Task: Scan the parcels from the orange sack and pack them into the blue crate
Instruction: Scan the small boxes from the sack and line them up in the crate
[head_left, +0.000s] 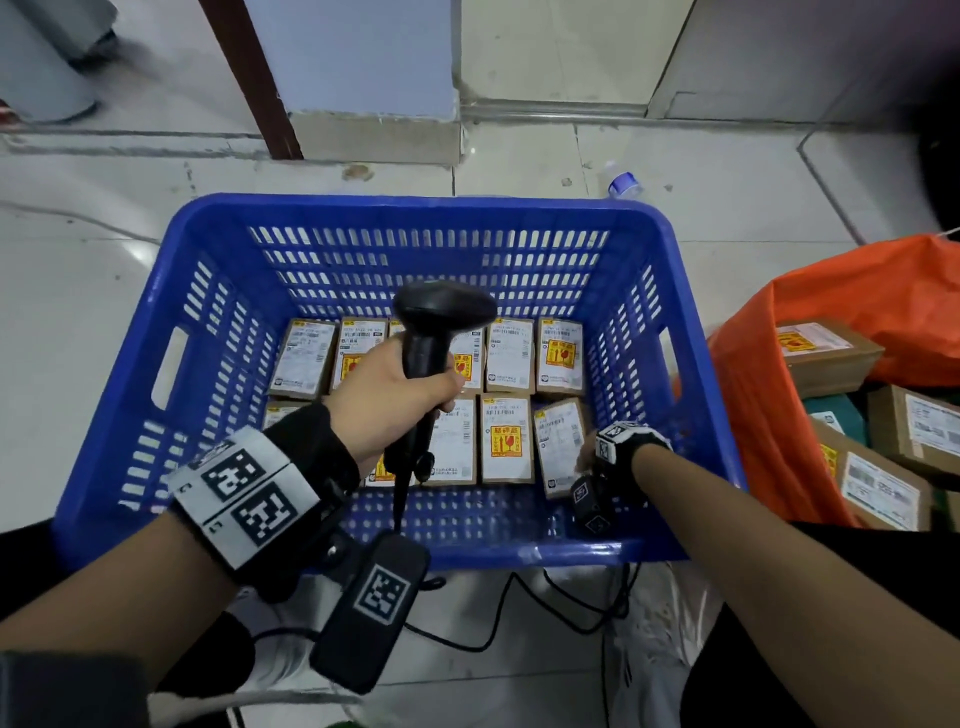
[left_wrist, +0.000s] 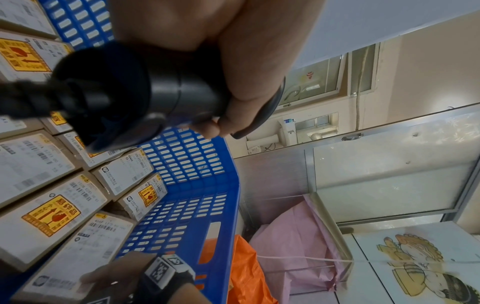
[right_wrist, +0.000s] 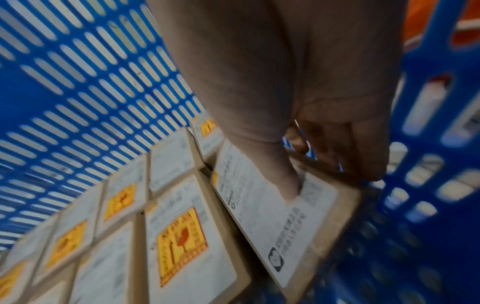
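The blue crate (head_left: 415, 203) stands on the floor with two rows of labelled brown parcels (head_left: 506, 356) lying flat in it. My left hand (head_left: 395, 400) grips a black barcode scanner (head_left: 431, 322) by its handle above the crate's middle; the left wrist view shows the scanner (left_wrist: 124, 92) close up. My right hand (head_left: 589, 454) is down inside the crate at the near right. It holds a tilted parcel (head_left: 558, 441) at the end of the near row. The thumb (right_wrist: 283, 174) lies on the parcel's label (right_wrist: 272, 216) and the fingers curl round its right edge. The orange sack (head_left: 753, 415) lies open to the right with several parcels (head_left: 831, 353) inside.
The scanner's black cable (head_left: 493, 629) loops over the floor in front of the crate. A small blue-capped bottle (head_left: 623, 184) lies beyond the crate's far rim. A pillar (head_left: 374, 78) stands behind. A pink sack (left_wrist: 298, 236) sits past the orange sack (left_wrist: 246, 267).
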